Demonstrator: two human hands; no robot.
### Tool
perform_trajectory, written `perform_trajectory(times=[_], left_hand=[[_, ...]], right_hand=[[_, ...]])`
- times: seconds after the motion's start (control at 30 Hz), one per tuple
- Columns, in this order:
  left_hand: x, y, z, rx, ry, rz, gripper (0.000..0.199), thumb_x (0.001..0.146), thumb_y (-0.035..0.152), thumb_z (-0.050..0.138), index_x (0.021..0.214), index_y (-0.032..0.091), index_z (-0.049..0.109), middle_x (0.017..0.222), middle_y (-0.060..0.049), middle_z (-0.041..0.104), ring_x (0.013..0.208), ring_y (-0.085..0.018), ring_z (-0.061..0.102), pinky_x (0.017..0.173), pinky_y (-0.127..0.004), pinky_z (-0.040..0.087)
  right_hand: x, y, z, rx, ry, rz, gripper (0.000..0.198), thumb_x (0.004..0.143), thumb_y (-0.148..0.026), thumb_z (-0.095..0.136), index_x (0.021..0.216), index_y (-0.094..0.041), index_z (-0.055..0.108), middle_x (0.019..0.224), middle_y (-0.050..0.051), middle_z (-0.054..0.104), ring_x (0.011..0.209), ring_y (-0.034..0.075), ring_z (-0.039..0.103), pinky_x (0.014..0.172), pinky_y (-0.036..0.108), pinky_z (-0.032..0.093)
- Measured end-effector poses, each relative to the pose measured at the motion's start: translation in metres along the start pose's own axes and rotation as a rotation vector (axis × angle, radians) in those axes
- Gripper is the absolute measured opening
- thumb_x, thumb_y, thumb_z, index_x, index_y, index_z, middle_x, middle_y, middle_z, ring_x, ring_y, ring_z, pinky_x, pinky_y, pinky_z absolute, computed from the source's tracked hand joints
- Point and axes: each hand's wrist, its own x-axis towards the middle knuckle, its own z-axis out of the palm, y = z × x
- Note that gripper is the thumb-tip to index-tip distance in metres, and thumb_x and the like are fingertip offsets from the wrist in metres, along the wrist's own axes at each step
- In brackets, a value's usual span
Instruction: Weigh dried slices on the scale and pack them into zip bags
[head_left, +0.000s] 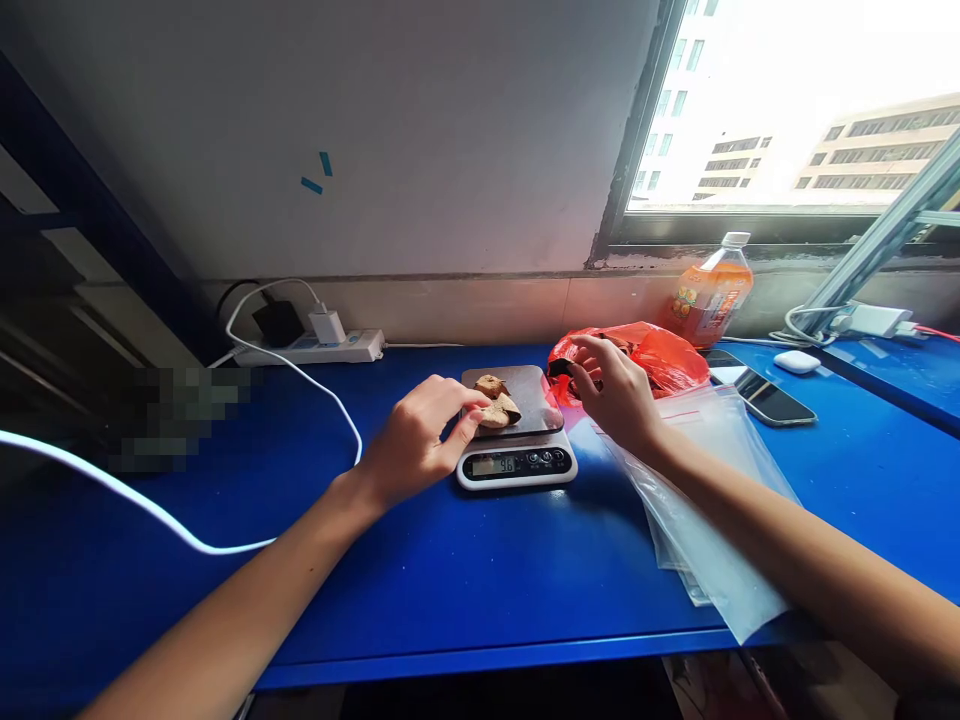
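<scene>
Head view: I see tan dried pieces [496, 400] lying on the dark platform of a small kitchen scale [517, 440] (its display is lit), which sits mid-table. My left hand [420, 435] rests at the platform's left edge, fingertips pinching the nearer piece. My right hand [611, 390], fingers curled, reaches into the mouth of a red plastic bag [660, 355] just right of the scale; whether it grips anything I cannot tell. Clear zip bags [705, 500] lie under that forearm on the blue table [450, 580].
</scene>
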Motion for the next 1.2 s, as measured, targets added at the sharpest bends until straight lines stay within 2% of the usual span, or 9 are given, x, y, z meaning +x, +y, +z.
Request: perform_trajectory(times=[0.2, 0.6, 0.73, 0.9, 1.2], left_hand=[[0.000, 0.000, 0.000, -0.005, -0.001, -0.001, 0.013, 0.096, 0.018, 0.052, 0.096, 0.016, 0.065, 0.090, -0.004, 0.071, 0.083, -0.018, 0.061, 0.078, -0.032, 0.050], [0.000, 0.002, 0.001, -0.026, -0.007, 0.025, 0.015, 0.097, 0.018, 0.050, 0.096, 0.019, 0.065, 0.091, -0.004, 0.072, 0.084, -0.018, 0.063, 0.078, -0.032, 0.051], [-0.001, 0.002, 0.001, -0.040, -0.013, 0.027, 0.015, 0.096, 0.017, 0.051, 0.095, 0.019, 0.065, 0.091, -0.004, 0.072, 0.084, -0.018, 0.063, 0.077, -0.032, 0.051], [0.000, 0.003, 0.001, -0.046, -0.001, 0.044, 0.014, 0.095, 0.014, 0.052, 0.097, 0.017, 0.066, 0.092, -0.004, 0.072, 0.085, -0.018, 0.062, 0.079, -0.032, 0.050], [-0.002, 0.003, 0.002, -0.057, -0.033, 0.023, 0.017, 0.096, 0.015, 0.051, 0.097, 0.019, 0.067, 0.093, -0.004, 0.072, 0.087, -0.019, 0.063, 0.079, -0.033, 0.051]], right_hand=[[0.002, -0.002, -0.001, 0.026, 0.007, -0.100, 0.019, 0.093, -0.015, 0.051, 0.091, -0.022, 0.069, 0.090, 0.006, 0.068, 0.080, 0.017, 0.066, 0.071, 0.031, 0.055], [0.002, -0.011, -0.002, 0.032, 0.001, -0.088, 0.022, 0.090, -0.014, 0.052, 0.096, -0.023, 0.071, 0.093, 0.008, 0.068, 0.083, 0.020, 0.067, 0.076, 0.037, 0.057], [0.001, -0.013, -0.002, 0.034, 0.000, -0.102, 0.018, 0.088, -0.016, 0.056, 0.098, -0.023, 0.069, 0.093, 0.008, 0.069, 0.083, 0.019, 0.067, 0.073, 0.034, 0.057], [-0.001, -0.011, 0.000, 0.044, -0.010, -0.112, 0.015, 0.092, -0.019, 0.055, 0.095, -0.023, 0.069, 0.089, 0.007, 0.068, 0.079, 0.018, 0.065, 0.068, 0.031, 0.055], [-0.001, -0.012, 0.000, 0.095, -0.040, -0.123, 0.018, 0.094, -0.018, 0.052, 0.088, -0.022, 0.069, 0.088, 0.007, 0.068, 0.079, 0.018, 0.065, 0.071, 0.032, 0.055]])
